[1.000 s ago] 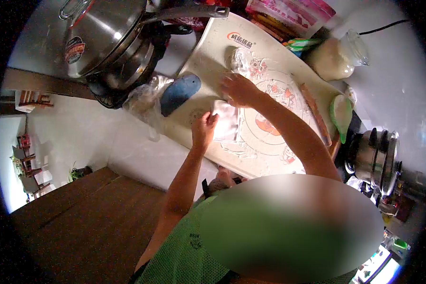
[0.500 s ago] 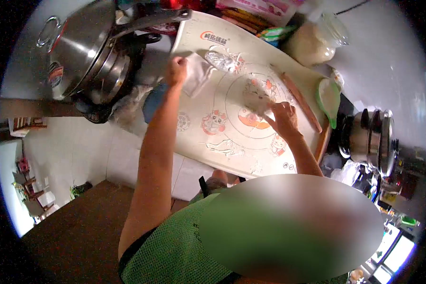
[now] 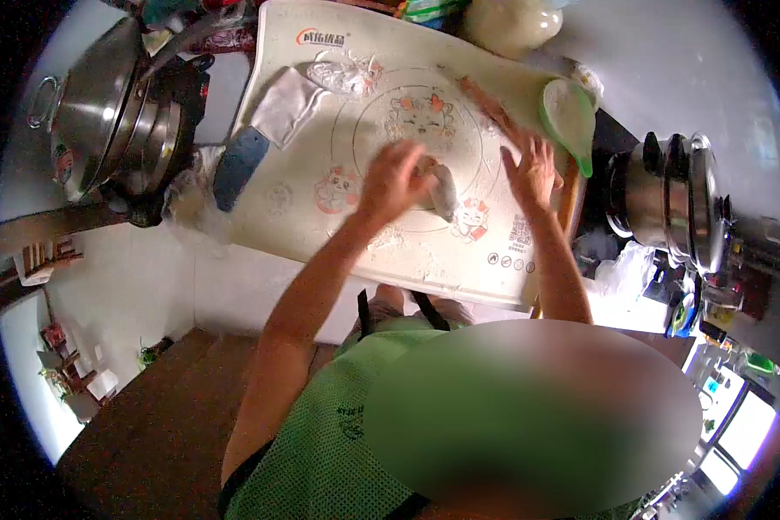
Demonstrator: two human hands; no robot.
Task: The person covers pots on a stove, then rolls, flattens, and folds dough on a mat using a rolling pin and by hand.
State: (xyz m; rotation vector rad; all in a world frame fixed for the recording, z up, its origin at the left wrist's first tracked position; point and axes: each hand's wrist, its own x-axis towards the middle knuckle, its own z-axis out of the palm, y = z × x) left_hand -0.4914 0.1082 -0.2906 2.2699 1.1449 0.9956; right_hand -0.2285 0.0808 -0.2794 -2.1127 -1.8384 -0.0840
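My left hand (image 3: 394, 184), slightly blurred, is over the middle of the printed mat (image 3: 312, 201) with its fingers apart. Close beside its fingertips lies a pale, elongated piece of what looks like dough (image 3: 445, 194). My right hand (image 3: 533, 172) rests with fingers stretched across the lower part of a wooden rolling pin (image 3: 492, 106), not wrapped round it. A folded white cloth (image 3: 288, 107) lies at the mat's left, touching a blue-grey piece of cloth (image 3: 240, 166). White flour is heaped in a small patch (image 3: 342, 76) near the top.
A green scoop (image 3: 568, 121) lies at the mat's right edge. Behind the mat stands a jar of white powder (image 3: 511, 24). Steel pots (image 3: 113, 121) stand at left, another lidded pot (image 3: 667, 199) at right. A clear plastic bag (image 3: 626, 276) lies below it.
My left hand has let go of the white cloth, now lying on the mat, and moved right to the dough. My right hand has left the mat's middle for the rolling pin. The camera view has shifted.
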